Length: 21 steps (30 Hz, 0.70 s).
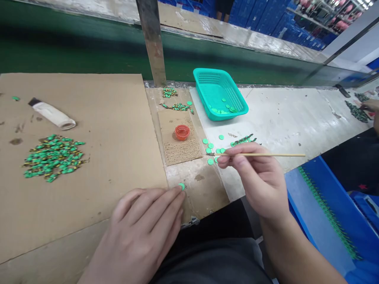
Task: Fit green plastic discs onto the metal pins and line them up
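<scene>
Between the fingertips of my left hand (145,225) is a small green disc (181,186), held just over the table's near edge. My right hand (257,173) pinches a thin paintbrush (278,155) with a pale wooden handle; its dark bristles point left. Several loose green discs (210,146) lie on the table around the brush tip and partly behind my right fingers. To the left of the brush tip, a small red cup (182,132) stands on a speckled piece of cardboard (183,152).
A turquoise basket (220,92) holding some discs stands at the back. Green-and-brown beaded pieces are heaped (55,157) on the left cardboard (118,118), near a whitish tube (53,114). Blue bins (331,205) stand lower right, beside another person's hand (370,105).
</scene>
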### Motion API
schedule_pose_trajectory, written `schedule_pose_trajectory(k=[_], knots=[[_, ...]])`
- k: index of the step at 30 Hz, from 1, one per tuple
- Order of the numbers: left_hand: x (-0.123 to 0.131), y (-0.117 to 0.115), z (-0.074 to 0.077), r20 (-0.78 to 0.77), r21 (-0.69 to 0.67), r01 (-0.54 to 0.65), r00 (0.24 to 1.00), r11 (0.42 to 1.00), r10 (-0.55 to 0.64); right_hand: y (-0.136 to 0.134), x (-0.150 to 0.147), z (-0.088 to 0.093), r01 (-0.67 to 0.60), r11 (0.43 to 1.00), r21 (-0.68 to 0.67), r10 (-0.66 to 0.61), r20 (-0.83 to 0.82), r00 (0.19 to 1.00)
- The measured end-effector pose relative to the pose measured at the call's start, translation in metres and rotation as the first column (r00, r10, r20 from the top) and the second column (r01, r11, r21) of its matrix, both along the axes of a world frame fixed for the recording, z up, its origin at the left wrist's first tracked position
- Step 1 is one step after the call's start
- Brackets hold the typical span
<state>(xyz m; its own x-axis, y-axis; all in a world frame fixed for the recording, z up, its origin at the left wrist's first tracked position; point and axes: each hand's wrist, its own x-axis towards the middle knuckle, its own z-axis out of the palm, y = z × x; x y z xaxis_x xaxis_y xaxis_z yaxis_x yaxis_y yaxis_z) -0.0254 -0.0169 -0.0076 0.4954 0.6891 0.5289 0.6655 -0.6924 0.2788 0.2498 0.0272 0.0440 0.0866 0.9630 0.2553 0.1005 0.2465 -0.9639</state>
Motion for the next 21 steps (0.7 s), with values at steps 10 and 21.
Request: schedule_pose_trajectory(k=[10,21], knots=[[-0.003,-0.006,-0.013,-0.010,-0.022,-0.038,0.999,0.999,0.038,0.041,-0.028,0.010,-0.042,0.989,0.141,0.017,0.173,0.985],[0.005,-0.009,-0.032,0.113,0.049,-0.058,0.992,0.997,0.052,0.085,-0.042,0.002,-0.075,0.940,0.334,-0.101,0.478,0.872]])
